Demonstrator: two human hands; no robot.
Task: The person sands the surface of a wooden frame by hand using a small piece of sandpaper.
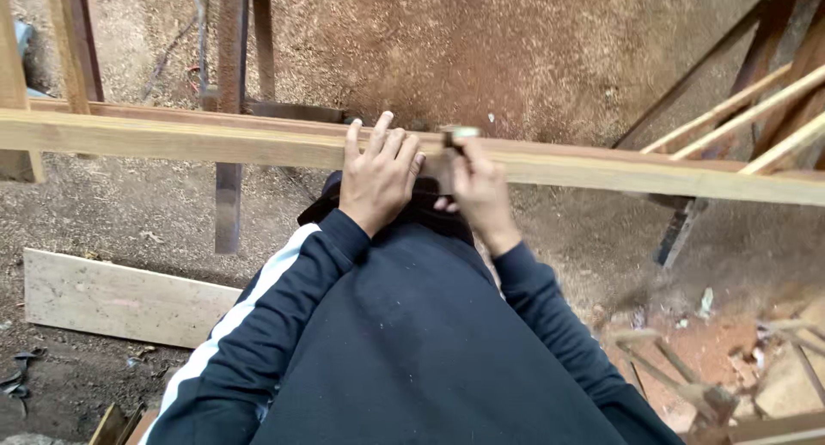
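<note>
A long pale wooden beam [172, 140] runs across the view from left to right at waist height. My left hand [378, 174] lies flat on its top face with the fingers spread. Just to the right, my right hand [481, 192] is closed around a small tool [455, 136] with a pale metal head that rests on the beam's top edge. I cannot tell what kind of tool it is. My dark blue sleeves with a white stripe fill the lower middle of the view.
Sawdust covers the ground. A flat pale board [120, 299] lies on the ground at lower left. Several thin wooden strips [739, 118] lean at upper right. Dark upright posts [230, 67] stand behind the beam. Wood scraps [713, 368] lie at lower right.
</note>
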